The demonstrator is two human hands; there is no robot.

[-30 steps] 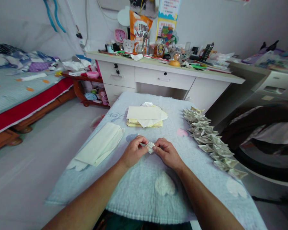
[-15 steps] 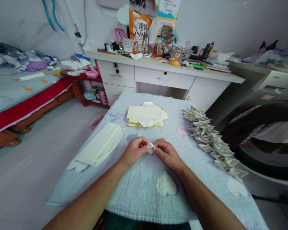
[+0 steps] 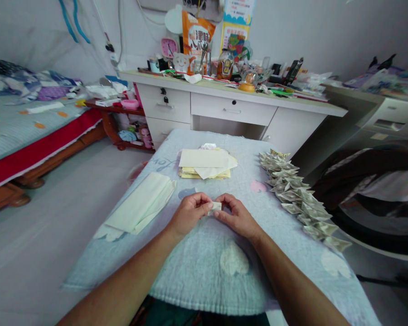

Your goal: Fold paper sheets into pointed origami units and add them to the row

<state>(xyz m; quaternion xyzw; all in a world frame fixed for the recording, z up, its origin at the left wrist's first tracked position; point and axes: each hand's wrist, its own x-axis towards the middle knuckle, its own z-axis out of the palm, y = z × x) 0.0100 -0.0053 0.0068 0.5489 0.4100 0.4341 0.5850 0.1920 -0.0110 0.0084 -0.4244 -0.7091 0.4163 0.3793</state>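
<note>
A small folded piece of paper (image 3: 216, 206), pale with an off-white face, is held between my two hands above the cloth-covered table (image 3: 197, 262). My left hand (image 3: 191, 211) pinches its left end between thumb and fingers. On the other side, my right hand (image 3: 237, 214) has its thumb and bent fingers closed on the right end. Beyond the hands lies a stack of yellowish paper (image 3: 204, 158) with loose sheets on top. Pale green folded sheets (image 3: 141, 203) rest at the left. Along the right edge runs a row of pointed folded paper pieces (image 3: 297, 194).
A white desk (image 3: 231, 106) crowded with jars, a pink clock (image 3: 169, 48) and an orange bag (image 3: 197, 40) stands behind the table. To the right is a washing machine (image 3: 387, 122) with a round door. A bed (image 3: 37, 127) occupies the left side.
The small paper has turned between my fingers, and a flatter, wider face of it now shows. Both hands stay in nearly the same place.
</note>
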